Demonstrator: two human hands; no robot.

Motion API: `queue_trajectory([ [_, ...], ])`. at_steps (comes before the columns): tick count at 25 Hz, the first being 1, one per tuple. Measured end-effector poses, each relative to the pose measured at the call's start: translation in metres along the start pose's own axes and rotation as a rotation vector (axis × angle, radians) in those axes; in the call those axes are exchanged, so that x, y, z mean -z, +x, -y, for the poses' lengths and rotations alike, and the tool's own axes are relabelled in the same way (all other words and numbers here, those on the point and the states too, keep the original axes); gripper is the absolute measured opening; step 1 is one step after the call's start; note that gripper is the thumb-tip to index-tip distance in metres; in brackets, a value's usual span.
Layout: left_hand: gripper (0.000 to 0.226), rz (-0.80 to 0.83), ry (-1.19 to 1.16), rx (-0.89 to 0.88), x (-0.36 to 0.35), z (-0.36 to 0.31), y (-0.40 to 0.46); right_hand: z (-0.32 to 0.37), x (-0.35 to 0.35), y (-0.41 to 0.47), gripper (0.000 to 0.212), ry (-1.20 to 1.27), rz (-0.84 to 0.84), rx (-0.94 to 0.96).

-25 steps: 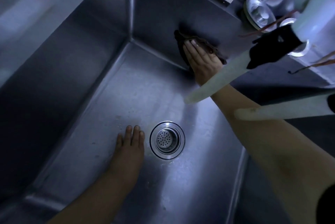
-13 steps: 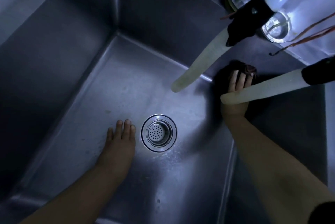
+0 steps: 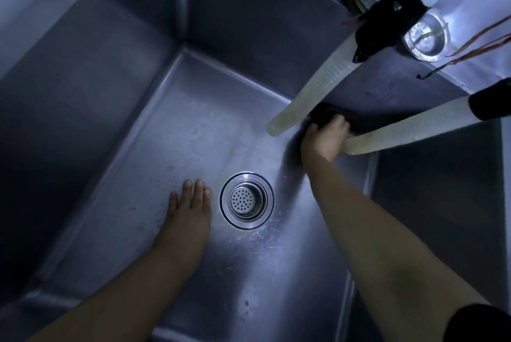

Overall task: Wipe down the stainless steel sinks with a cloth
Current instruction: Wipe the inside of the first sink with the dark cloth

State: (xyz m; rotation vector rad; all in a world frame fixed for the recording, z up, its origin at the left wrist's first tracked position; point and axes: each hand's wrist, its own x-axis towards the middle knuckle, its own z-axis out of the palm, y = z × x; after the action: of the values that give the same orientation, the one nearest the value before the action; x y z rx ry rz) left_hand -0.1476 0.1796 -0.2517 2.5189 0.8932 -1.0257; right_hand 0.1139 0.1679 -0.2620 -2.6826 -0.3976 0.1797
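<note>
Left hand: the left hand (image 3: 188, 214) lies palm down on the floor of the sink (image 3: 193, 131), forearm reaching in from the lower left edge; its fingers (image 3: 198, 189) are straight and together, flat on the steel and holding nothing, just left of the drain.

Right hand: the right hand (image 3: 325, 138) reaches across from the lower right, arm stretched toward the far right corner of the basin; its knuckles are bent and the fingers curl down over the cloth, clutching it.

Cloth position: the cloth (image 3: 326, 112) sits under and just beyond the right fingers, pressed where the sink floor meets the back wall, between the two hoses.

Cloth look: a dark, bunched wad; its colour and texture are too dim to tell.

Sink: a deep stainless steel basin with dull walls, faint specks and scuffs on the floor, and wet streaks shining near the drain.

Drain: a round strainer (image 3: 247, 200) with small holes, set in the floor between the two forearms.

Hoses: two pale ribbed hoses (image 3: 318, 92) hang in from the upper right with black collars, one crossing just above the right hand, the other beside it.
</note>
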Motion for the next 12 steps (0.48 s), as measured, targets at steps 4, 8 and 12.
queue_trajectory([
  [4, 0.081, -0.057, -0.024, -0.04, -0.003, 0.005, -0.001, 0.025, -0.023, -0.043, 0.031, -0.155, 0.162, 0.53],
  [8, 0.079, -0.042, -0.09, -0.092, 0.006, 0.022, -0.009, 0.035, 0.002, -0.065, 0.026, -0.138, 0.032, 0.606],
  [12, 0.075, 0.012, -0.034, -0.107, 0.023, 0.053, -0.039, 0.031, -0.017, -0.051, 0.056, -0.334, 0.222, 0.672],
])
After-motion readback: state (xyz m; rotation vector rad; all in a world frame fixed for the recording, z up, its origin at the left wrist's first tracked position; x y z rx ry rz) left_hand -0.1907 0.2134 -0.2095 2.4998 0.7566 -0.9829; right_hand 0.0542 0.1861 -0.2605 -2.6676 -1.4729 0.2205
